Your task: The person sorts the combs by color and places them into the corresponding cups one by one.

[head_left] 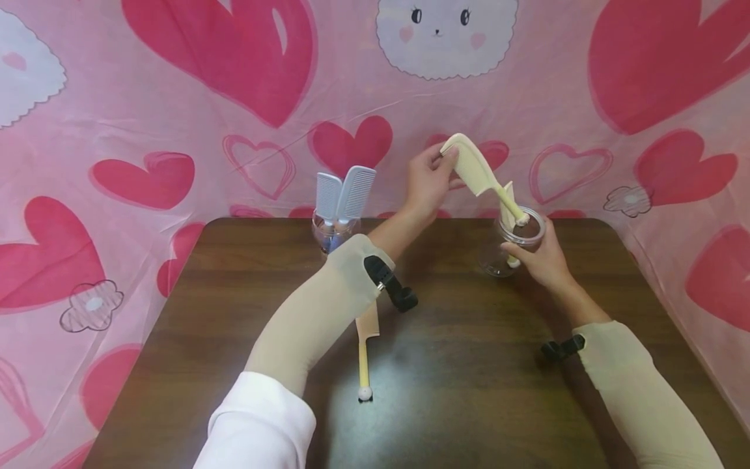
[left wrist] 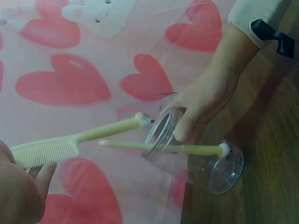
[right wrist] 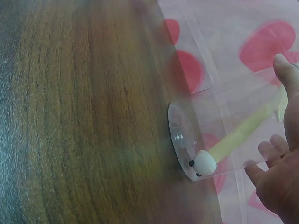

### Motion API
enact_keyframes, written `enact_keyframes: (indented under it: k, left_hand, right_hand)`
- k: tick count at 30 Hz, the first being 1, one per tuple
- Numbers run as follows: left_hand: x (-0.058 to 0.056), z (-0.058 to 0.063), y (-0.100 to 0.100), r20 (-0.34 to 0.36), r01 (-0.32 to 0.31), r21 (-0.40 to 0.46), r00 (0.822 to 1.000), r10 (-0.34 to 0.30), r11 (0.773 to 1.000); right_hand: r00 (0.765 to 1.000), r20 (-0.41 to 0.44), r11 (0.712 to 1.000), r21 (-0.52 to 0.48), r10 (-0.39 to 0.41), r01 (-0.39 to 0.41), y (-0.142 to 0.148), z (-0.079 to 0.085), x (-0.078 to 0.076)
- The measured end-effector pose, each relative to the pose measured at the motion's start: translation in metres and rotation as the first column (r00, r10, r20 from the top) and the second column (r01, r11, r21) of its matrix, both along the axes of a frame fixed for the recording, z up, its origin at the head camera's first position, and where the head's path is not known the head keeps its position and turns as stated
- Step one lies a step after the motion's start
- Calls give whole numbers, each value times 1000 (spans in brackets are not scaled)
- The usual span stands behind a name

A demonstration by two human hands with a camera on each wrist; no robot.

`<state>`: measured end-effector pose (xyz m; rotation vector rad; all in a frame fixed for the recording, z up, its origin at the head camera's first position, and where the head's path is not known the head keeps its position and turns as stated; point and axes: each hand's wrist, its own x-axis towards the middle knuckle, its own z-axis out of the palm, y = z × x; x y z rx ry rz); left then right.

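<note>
My left hand (head_left: 429,179) pinches a pale yellow comb (head_left: 473,164) by its toothed end. The comb's handle slants down, its white ball tip right at the mouth of a clear jar (head_left: 497,257). Around the jar's upper part my right hand (head_left: 545,257) is curled, thumb near the rim. Inside the jar leans another yellow comb (left wrist: 201,149), ball end down near the bottom, its head sticking out of the mouth. In the right wrist view, that comb's white ball with black bits (right wrist: 204,163) shows through the jar wall (right wrist: 224,107).
A second clear jar (head_left: 321,228) with two light blue combs (head_left: 357,192) stands at the table's back left. Another yellow-handled comb (head_left: 364,365) lies on the brown table (head_left: 457,391), partly behind my left forearm. A pink heart-patterned cloth (head_left: 351,78) hangs behind the table.
</note>
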<state>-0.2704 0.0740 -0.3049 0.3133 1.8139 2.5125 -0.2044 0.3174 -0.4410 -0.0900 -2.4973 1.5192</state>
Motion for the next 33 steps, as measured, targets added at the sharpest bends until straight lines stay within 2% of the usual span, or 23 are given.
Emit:
enact_keyframes:
  k: [8, 12, 16, 22, 26, 33]
  left_hand:
    - [-3, -9, 24, -11, -16, -70, 1000, 15, 997]
    - [-3, -11, 35, -11, -16, -47, 1000, 15, 999]
    - [-2, -13, 43, -10, 15, -37, 1000, -15, 999]
    - [0, -16, 49, -4, 71, -70, 997, -71, 995]
    - [0, -16, 50, -3, 99, -75, 995, -99, 992]
    - [-1, -16, 49, 4, 96, -82, 995, -96, 992]
  right_hand:
    - [1000, -17, 999, -29, 17, -18, 0, -2, -2]
    - [999, -27, 999, -33, 21, -22, 0, -2, -2]
    - [999, -38, 1000, -18, 19, -19, 0, -3, -2]
    - [997, -72, 999, -30, 31, -34, -1, -4, -2]
    - [998, -59, 999, -42, 28, -30, -1, -3, -1]
    - [1000, -19, 1000, -3, 3, -4, 0, -1, 0]
